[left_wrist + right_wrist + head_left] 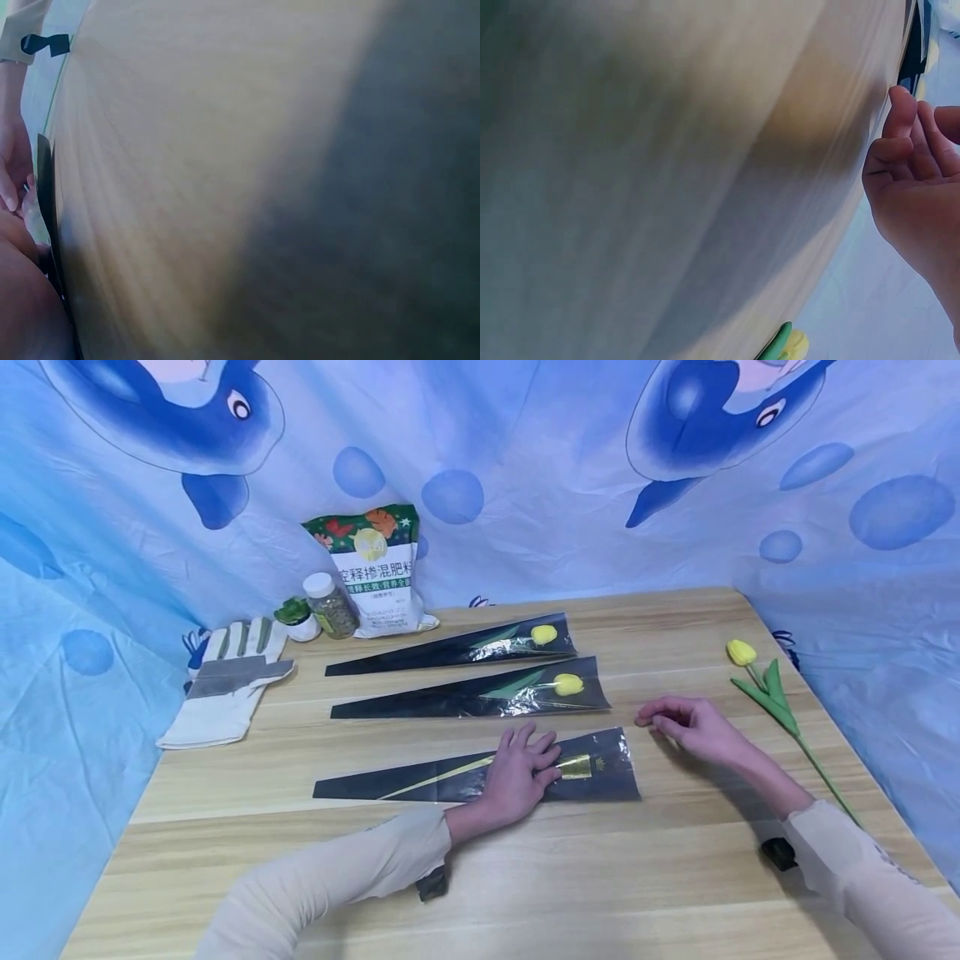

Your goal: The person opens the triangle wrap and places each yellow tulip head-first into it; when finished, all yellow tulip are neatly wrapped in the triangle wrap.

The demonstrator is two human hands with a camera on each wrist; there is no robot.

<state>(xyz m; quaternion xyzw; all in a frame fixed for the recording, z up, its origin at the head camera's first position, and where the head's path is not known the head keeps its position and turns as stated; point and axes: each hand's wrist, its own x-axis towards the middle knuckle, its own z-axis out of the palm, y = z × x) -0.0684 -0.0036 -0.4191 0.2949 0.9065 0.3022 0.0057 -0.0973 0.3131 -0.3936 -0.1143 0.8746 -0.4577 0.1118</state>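
My left hand [525, 768] lies flat, fingers straight, on the nearest black cone-shaped flower sleeve [405, 787], beside its gold label [577, 767]. This sleeve holds no flower. My right hand [671, 720] rests on the table to the right of the sleeve's wide end, its fingers loosely curled and holding nothing; in the right wrist view the right hand [915, 172] shows the same curl. Two more black sleeves [465, 647] [480, 693] lie behind, each with a yellow tulip inside. A loose yellow tulip [772, 702] lies to the right of my right hand.
A white and grey work glove [228, 681] lies at the left edge of the wooden table [600, 877]. A fertiliser bag [375, 572], a jar [330, 604] and a small white pot [296, 620] stand at the back. Blue cloth [862, 568] hangs all around.
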